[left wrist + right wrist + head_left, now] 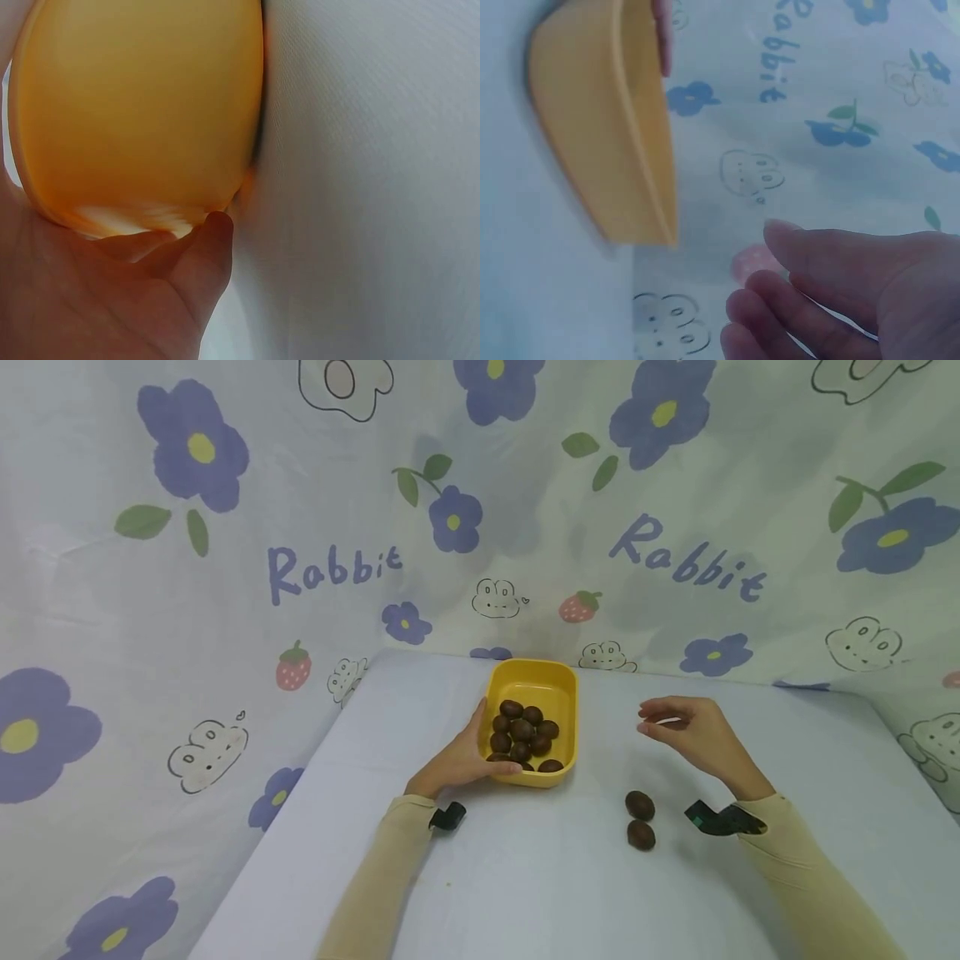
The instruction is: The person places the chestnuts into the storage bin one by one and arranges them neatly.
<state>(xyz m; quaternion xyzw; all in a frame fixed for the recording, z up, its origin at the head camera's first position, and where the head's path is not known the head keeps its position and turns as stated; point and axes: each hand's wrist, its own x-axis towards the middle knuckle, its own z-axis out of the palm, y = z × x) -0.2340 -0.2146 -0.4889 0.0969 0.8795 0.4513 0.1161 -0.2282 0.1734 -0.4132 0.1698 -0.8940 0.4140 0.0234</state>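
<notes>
My left hand (462, 760) grips a yellow rectangular tub (569, 718) at its near left corner. The thumb lies over the near rim, and the fingers go along the left side. Several dark brown, egg-shaped pieces (522, 731) are heaped in the tub's near part. In the left wrist view the palm and fingers curve against the tub's outer wall (150, 112). To the right of the tub my right hand (693, 731) hovers above the table with loosely bent fingers and holds nothing. Below it, two brown egg-shaped pieces (641, 806) lie on the table, one behind the other.
A white cloth covers the table (525, 877). Behind it and at the left hangs a pale curtain (525, 485) printed with flowers, rabbits and strawberries. The tub stands near the table's back edge. Each wrist wears a dark camera strap (726, 819).
</notes>
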